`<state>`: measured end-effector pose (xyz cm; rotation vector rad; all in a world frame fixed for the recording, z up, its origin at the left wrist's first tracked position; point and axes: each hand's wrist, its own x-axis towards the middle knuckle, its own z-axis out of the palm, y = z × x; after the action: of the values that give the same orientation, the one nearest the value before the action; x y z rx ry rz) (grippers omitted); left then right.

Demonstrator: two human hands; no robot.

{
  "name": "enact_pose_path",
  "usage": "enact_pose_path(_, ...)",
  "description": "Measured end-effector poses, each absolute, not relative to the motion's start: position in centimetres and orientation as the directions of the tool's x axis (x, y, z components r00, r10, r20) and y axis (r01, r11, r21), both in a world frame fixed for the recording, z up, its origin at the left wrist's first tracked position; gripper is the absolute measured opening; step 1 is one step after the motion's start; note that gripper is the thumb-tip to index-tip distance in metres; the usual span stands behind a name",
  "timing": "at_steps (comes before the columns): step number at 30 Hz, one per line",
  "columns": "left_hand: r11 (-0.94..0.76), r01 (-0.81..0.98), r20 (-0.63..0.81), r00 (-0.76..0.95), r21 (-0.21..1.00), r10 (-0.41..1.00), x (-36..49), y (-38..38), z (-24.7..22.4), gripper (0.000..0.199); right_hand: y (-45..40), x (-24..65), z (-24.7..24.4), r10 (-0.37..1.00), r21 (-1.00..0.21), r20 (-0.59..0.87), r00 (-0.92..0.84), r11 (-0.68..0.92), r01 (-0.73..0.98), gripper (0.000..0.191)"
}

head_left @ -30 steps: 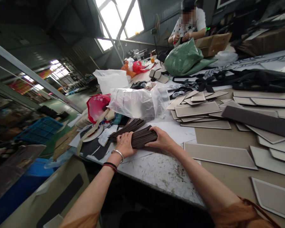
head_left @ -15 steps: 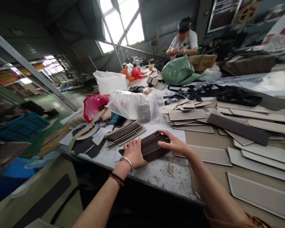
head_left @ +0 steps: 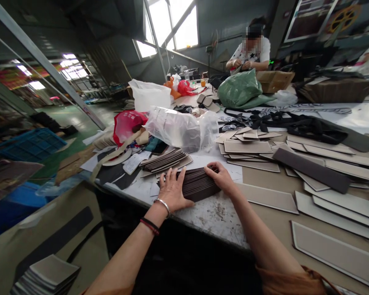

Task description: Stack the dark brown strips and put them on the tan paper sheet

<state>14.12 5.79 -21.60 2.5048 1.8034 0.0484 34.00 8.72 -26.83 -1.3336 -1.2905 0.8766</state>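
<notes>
A stack of thin dark brown panels (head_left: 200,185) rests on the white-covered table between my two hands. My left hand (head_left: 174,189) lies against the stack's left end with its fingers spread and its thumb stretched along the near side. My right hand (head_left: 221,179) grips the far right corner, fingers curled and thumb on the upper edges. Just behind my left hand, a fanned pile of similar panels (head_left: 163,161) leans over. A loose beige panel with a pale rim (head_left: 269,198) lies right of my right wrist.
Beige panels (head_left: 249,147) and a dark strip (head_left: 310,169) cover the right side. Behind my hands are a clear plastic bag (head_left: 181,129), a red bag (head_left: 127,125) and a green sack (head_left: 241,89). A co-worker (head_left: 253,51) sits across the table. The table's near edge (head_left: 184,223) slopes down rightward.
My right hand's thumb and fingers have closed in on the stack's right end. My left hand's fingers have spread wider. The view has shifted slightly left.
</notes>
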Motion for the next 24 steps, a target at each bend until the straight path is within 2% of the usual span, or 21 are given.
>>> enact_pose_path(4, -0.29, 0.942, 0.079, 0.281, 0.166, 0.956, 11.0, 6.0, -22.5, 0.126, 8.7, 34.1, -26.8, 0.981, -0.971, 0.136, 0.141, 0.104, 0.214, 0.039)
enact_pose_path(9, -0.356, 0.828, 0.131, 0.333, 0.434, 0.934, 8.2, 7.1, -23.5, 0.134, 8.6, 34.1, -26.6, 0.983, -0.972, 0.124, 0.134, 0.093, 0.217, 0.035)
enact_pose_path(12, -0.398, 0.644, 0.24, 0.322, 0.653, 0.916, 8.0, 7.8, -24.0, 0.124, 8.7, 34.2, -26.4, 0.986, -0.969, 0.12, 0.115, 0.091, 0.231, 0.033)
enact_pose_path(14, -0.314, 0.442, 0.262, 0.175, 0.84, 0.949, 8.3, 8.2, -24.5, 0.108, 8.8, 34.1, -26.3, 0.987, -0.971, 0.111, 0.113, 0.084, 0.223, 0.032)
enact_pose_path(16, -0.183, 0.23, 0.189, -0.004, 0.956, 0.982, 8.8, 8.5, -25.2, 0.09, 8.9, 33.9, -26.2, 0.986, -0.974, 0.103, 0.129, 0.074, 0.214, 0.032)
enact_pose_path(19, -0.083, 0.103, 0.095, -0.112, 0.991, 0.989, 9.7, 8.5, -26.4, 0.07, 8.9, 33.6, -26.1, 0.98, -0.978, 0.092, 0.174, 0.056, 0.201, 0.033)
enact_pose_path(24, -0.063, -0.003, 0.063, -0.021, 0.998, 0.998, 11.0, 7.2, -26.9, 0.065, 8.9, 33.2, -25.9, 0.961, -0.979, 0.078, 0.265, 0.024, 0.2, 0.039)
